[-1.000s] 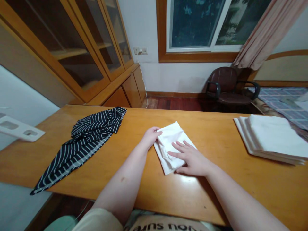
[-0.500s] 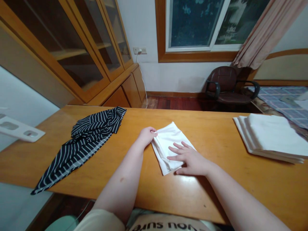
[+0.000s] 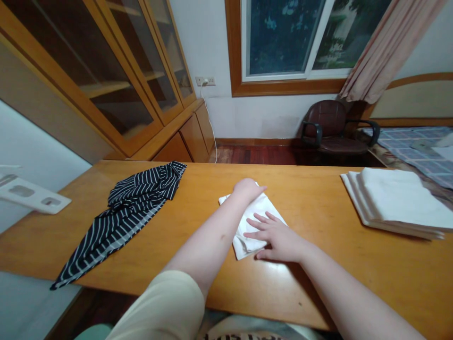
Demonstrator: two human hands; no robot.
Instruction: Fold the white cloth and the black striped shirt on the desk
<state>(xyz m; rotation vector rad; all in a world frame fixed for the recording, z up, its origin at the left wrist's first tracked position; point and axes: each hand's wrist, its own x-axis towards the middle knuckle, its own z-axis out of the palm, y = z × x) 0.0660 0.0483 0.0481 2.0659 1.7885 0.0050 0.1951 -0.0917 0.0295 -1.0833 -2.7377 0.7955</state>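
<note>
A small folded white cloth lies on the wooden table in front of me. My left hand reaches across its far end, fingers together and laid flat on the fabric. My right hand rests on the near right part of the cloth, fingers spread and pressing it down. Neither hand grips anything.
A black-and-white striped garment lies crumpled on the table's left. A stack of folded white cloths sits at the right. A white device juts in at the far left. Beyond the table stand a brown chair and wooden cabinets.
My left hand has let go of the cloth's left corner and moved right and forward over its far end. My right hand stays pressed on the cloth. The camera shifted slightly.
</note>
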